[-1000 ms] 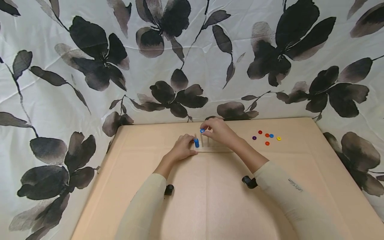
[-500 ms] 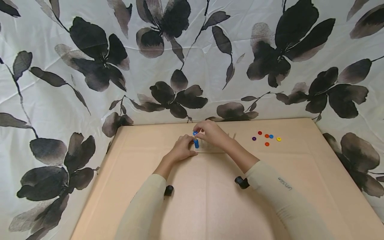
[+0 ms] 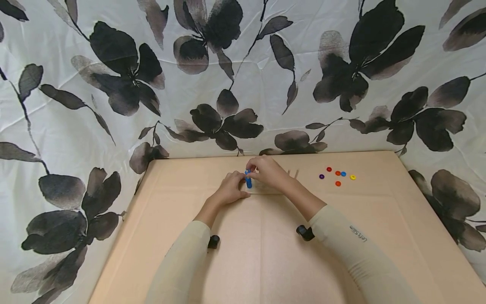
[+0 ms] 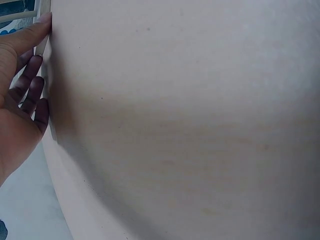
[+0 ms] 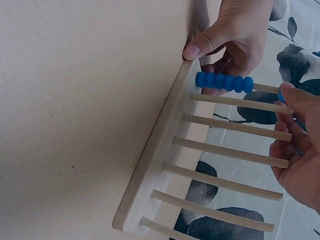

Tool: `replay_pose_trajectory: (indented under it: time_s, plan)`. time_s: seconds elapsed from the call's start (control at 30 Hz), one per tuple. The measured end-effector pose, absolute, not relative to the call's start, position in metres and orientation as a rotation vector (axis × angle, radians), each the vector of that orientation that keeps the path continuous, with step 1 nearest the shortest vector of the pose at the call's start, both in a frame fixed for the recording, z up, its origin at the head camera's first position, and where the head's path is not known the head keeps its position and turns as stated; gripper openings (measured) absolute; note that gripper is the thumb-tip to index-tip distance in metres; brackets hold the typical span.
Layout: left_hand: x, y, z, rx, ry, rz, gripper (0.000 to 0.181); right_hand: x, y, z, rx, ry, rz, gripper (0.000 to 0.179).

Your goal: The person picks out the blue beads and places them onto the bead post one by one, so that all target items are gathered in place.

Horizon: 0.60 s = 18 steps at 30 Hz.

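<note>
A wooden peg stand (image 5: 152,145) has a flat base and a row of thin upright pegs. On its end peg sits a stack of blue beads (image 5: 224,82). My left hand (image 3: 229,187) grips the base at that end, thumb on its near edge; in the left wrist view the left hand (image 4: 17,90) has its fingers curled behind the base. My right hand (image 3: 267,171) pinches another blue bead (image 5: 282,95) at the tip of the same peg, with a stretch of bare peg between it and the stack. The other visible pegs carry no beads.
Several loose beads lie on the table right of the stand, among them a purple bead (image 3: 322,176), a yellow bead (image 3: 353,177) and a blue bead (image 3: 343,174). Behind the table (image 3: 265,253) hangs a flower-patterned cloth (image 3: 243,76).
My right hand has moved left with its blue bead, from near a neighbouring peg to the end peg, then slightly down. The left hand has stayed on the base.
</note>
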<state>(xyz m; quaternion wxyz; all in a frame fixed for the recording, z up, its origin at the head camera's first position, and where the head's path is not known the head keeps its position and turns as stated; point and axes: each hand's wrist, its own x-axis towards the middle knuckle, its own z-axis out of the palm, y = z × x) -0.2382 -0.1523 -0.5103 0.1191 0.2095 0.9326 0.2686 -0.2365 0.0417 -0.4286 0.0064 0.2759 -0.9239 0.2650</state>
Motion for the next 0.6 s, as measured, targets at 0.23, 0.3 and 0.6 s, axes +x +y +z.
replay_pose_trajectory:
  time_s: [0.23,0.3,0.6]
  plan:
    - [-0.2384,-0.1518,-0.5117,0.610,2.726,0.785,0.064,-0.2366,0.0421,-0.4303,0.847,-2.914,0.808,0.014]
    - [-0.2387,-0.1519,-0.5125,0.610,2.729,0.779,0.064,-0.2366,0.0423,-0.4307,0.843,-2.922,0.795,0.015]
    - [-0.2382,-0.1517,-0.5121,0.604,2.730,0.781,0.062,-0.2326,0.0464,-0.4258,0.788,-2.946,0.830,0.020]
